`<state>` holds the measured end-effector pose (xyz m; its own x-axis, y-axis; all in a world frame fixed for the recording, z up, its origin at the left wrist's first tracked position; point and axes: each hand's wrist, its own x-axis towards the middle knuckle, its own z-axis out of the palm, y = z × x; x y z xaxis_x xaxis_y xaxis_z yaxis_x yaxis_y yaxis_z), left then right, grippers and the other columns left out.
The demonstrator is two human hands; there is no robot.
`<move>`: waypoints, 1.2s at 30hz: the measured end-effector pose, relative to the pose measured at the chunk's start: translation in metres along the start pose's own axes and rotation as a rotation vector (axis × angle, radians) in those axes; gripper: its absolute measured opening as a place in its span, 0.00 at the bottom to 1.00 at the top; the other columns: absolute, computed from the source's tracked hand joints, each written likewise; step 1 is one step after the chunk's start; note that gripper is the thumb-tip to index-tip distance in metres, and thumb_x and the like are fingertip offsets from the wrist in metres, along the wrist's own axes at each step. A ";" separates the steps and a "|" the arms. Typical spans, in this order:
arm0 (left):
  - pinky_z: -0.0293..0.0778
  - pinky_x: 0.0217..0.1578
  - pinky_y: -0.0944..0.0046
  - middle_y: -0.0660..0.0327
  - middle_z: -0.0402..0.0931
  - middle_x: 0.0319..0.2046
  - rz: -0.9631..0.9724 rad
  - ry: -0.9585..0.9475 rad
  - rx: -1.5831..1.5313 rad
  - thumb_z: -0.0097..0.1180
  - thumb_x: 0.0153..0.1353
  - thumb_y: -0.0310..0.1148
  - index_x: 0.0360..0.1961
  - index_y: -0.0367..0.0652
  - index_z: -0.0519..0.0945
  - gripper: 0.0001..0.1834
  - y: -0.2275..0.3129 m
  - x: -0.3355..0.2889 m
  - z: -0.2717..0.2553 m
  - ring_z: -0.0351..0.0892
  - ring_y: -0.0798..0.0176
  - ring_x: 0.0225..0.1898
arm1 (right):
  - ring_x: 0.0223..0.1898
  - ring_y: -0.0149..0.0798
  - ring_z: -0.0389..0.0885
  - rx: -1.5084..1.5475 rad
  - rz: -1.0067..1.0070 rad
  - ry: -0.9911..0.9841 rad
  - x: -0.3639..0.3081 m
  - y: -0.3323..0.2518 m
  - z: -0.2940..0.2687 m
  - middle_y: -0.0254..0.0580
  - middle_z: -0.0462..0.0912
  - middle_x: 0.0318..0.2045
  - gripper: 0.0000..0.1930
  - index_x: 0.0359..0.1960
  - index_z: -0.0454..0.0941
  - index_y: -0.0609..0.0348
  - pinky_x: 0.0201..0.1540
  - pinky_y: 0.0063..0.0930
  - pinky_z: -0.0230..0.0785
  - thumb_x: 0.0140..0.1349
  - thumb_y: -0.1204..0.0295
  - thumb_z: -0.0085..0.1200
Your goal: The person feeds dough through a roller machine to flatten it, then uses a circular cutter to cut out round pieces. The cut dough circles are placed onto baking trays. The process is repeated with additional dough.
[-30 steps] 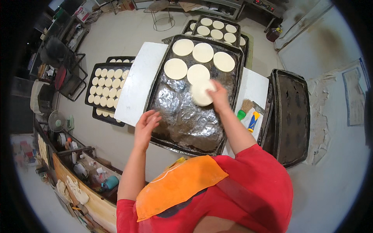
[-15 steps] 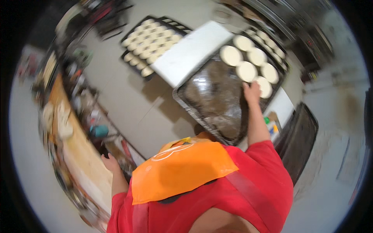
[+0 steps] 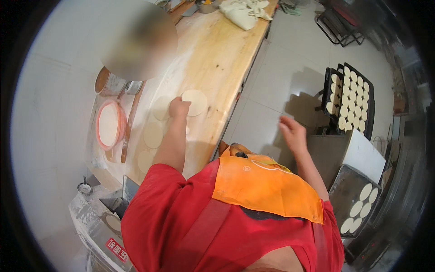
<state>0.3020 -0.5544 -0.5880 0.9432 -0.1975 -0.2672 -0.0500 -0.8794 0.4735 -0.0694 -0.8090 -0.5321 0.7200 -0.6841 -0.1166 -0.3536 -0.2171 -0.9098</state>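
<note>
On the floured wooden worktable (image 3: 217, 68), my left hand (image 3: 180, 108) pinches the left edge of a flat, round dough disc (image 3: 195, 103). Beside and nearer to me lie more pale discs, among them a dough round (image 3: 153, 135) left of my forearm. Held out over the floor on the right, my right hand (image 3: 294, 133) has nothing in it, its fingers loosely apart. At the lower right, a large dark baking tray (image 3: 340, 185) bears several dough discs on its far side.
A pink-rimmed basin (image 3: 123, 124) of white powder and a metal pot (image 3: 101, 81) stand along the wall. A flour-dusted machine (image 3: 88, 217) is at lower left. Black trays (image 3: 371, 118) of smaller dough rounds sit at right, near a white board (image 3: 362, 154). A folding chair (image 3: 337, 34) stands farther off.
I have turned left from the baking tray to the wooden worktable. My right hand has come away from a disc on that tray; my left hand has taken hold of a dough disc's edge.
</note>
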 end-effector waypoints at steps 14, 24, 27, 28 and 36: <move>0.65 0.53 0.45 0.53 0.78 0.43 0.590 0.221 1.121 0.43 0.66 0.40 0.50 0.47 0.77 0.17 -0.184 0.134 -0.012 0.75 0.49 0.49 | 0.34 0.33 0.80 0.082 0.371 0.059 -0.017 0.024 0.004 0.42 0.84 0.29 0.15 0.40 0.83 0.60 0.40 0.30 0.72 0.51 0.68 0.62; 0.74 0.43 0.52 0.47 0.76 0.41 0.128 0.008 -0.387 0.55 0.52 0.31 0.43 0.21 0.75 0.22 -0.049 0.066 -0.020 0.76 0.48 0.39 | 0.42 0.38 0.80 0.665 0.333 1.542 -0.216 0.204 -0.248 0.41 0.81 0.42 0.20 0.50 0.74 0.66 0.46 0.30 0.72 0.53 0.81 0.56; 0.74 0.44 0.50 0.45 0.74 0.46 0.190 -0.237 -0.483 0.55 0.55 0.33 0.51 0.24 0.70 0.25 0.095 -0.010 0.030 0.75 0.47 0.44 | 0.49 0.39 0.77 0.531 0.609 1.675 -0.260 0.305 -0.285 0.45 0.78 0.48 0.25 0.56 0.70 0.67 0.49 0.31 0.71 0.52 0.82 0.54; 0.74 0.45 0.49 0.46 0.74 0.47 0.247 -0.376 -0.554 0.53 0.58 0.33 0.53 0.29 0.71 0.24 0.137 -0.047 0.055 0.75 0.47 0.45 | 0.50 0.40 0.76 0.622 0.548 1.704 -0.265 0.312 -0.298 0.46 0.77 0.50 0.27 0.57 0.68 0.67 0.50 0.30 0.70 0.52 0.82 0.54; 0.72 0.48 0.62 0.56 0.77 0.46 0.563 -1.451 -0.461 0.55 0.61 0.31 0.53 0.34 0.71 0.20 0.362 -0.425 0.215 0.77 0.64 0.45 | 0.59 0.44 0.70 0.225 0.238 0.893 -0.265 0.179 -0.318 0.50 0.71 0.60 0.40 0.63 0.63 0.60 0.62 0.34 0.60 0.44 0.71 0.66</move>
<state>-0.1878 -0.8818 -0.4840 -0.2589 -0.8879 -0.3804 0.0861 -0.4135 0.9064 -0.5138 -0.8878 -0.5377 -0.1118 -0.9927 -0.0463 -0.2416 0.0723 -0.9677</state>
